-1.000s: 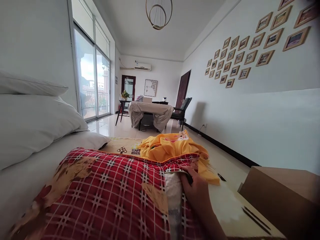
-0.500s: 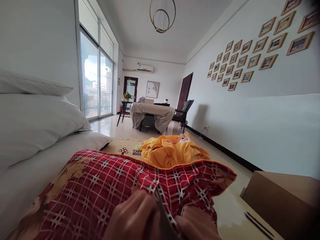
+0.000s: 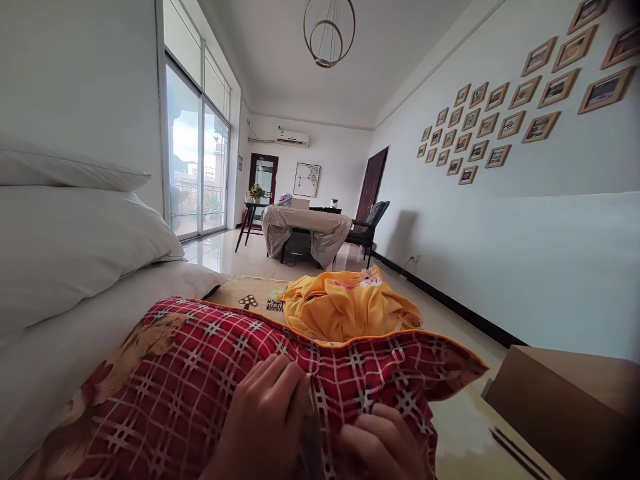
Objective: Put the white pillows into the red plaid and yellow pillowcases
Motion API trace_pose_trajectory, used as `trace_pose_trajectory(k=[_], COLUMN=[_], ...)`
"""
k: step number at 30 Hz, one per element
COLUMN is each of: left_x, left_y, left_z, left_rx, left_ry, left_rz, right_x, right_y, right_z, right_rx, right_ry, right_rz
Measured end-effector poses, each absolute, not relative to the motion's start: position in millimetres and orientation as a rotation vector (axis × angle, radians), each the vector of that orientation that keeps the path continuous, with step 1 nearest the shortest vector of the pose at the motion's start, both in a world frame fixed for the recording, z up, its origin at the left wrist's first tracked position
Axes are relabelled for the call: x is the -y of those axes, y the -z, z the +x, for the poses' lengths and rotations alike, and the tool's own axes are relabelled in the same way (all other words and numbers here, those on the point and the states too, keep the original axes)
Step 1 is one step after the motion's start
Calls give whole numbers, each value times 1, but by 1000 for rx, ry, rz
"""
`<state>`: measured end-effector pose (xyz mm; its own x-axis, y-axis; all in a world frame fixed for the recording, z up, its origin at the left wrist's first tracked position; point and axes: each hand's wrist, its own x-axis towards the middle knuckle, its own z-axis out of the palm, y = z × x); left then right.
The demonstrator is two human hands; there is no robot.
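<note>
My left hand (image 3: 267,413) and right hand (image 3: 385,437), apart, clutch the red plaid cushion cover (image 3: 175,393) on a pale surface (image 3: 460,433); bunched yellow fabric (image 3: 345,303) lies just beyond. Farther back, a draped table (image 3: 307,219) stands on glossy tiles (image 3: 230,257) before a white wall (image 3: 345,147).

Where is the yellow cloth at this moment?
In the head view, the yellow cloth lies crumpled just right of centre, directly beyond the red plaid cloth.

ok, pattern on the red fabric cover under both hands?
The red fabric cover is plaid, with pale crossing lines and brown patches; best in the head view.
</note>
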<state>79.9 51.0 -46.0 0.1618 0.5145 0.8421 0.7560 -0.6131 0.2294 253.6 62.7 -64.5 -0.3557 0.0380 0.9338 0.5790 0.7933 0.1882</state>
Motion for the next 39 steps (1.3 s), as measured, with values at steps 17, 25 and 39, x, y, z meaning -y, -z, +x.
trace_pose_trajectory(k=[17, 25, 39], left_x=[-42, -44, -45], left_y=[58, 64, 58], left_z=[102, 98, 105], left_rx=[1165, 1173, 1069], left_ry=[1643, 1579, 1547], left_rz=[-2353, -2350, -2206], right_x=[-61, -61, -65], right_y=[52, 60, 61], right_z=[269, 263, 259], right_rx=[2006, 1942, 1935], right_ry=[287, 400, 447], right_rz=[-555, -507, -547])
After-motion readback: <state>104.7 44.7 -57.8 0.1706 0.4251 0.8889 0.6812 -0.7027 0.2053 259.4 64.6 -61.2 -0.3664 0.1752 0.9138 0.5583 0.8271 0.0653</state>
